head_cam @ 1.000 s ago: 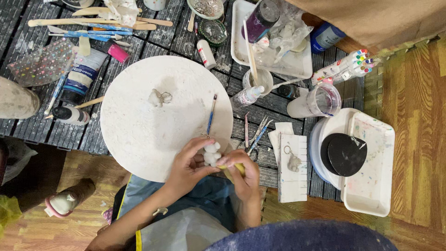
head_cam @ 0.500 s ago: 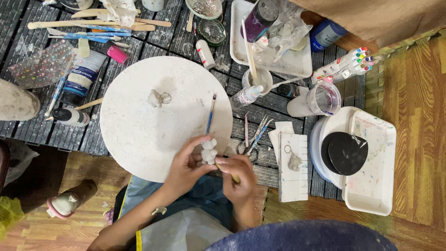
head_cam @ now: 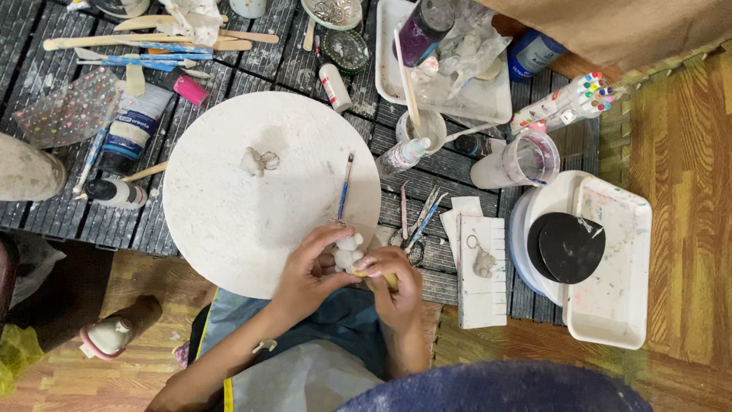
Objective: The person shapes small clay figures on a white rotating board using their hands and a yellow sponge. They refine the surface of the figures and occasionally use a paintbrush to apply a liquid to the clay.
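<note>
The left hand (head_cam: 309, 273) curls around a small white clay figure (head_cam: 349, 252), cradling it at the near edge of the round white work board (head_cam: 229, 221) so it stays steady. The right hand (head_cam: 395, 281) is clenched on a yellow-handled tool (head_cam: 387, 281), pressing in from the figure's other side, seemingly to shape it. A blue-handled paintbrush (head_cam: 343, 194) lies on the board just beyond the left fingers. Scissors (head_cam: 415, 227) rest just past the right hand, within easy reach.
</note>
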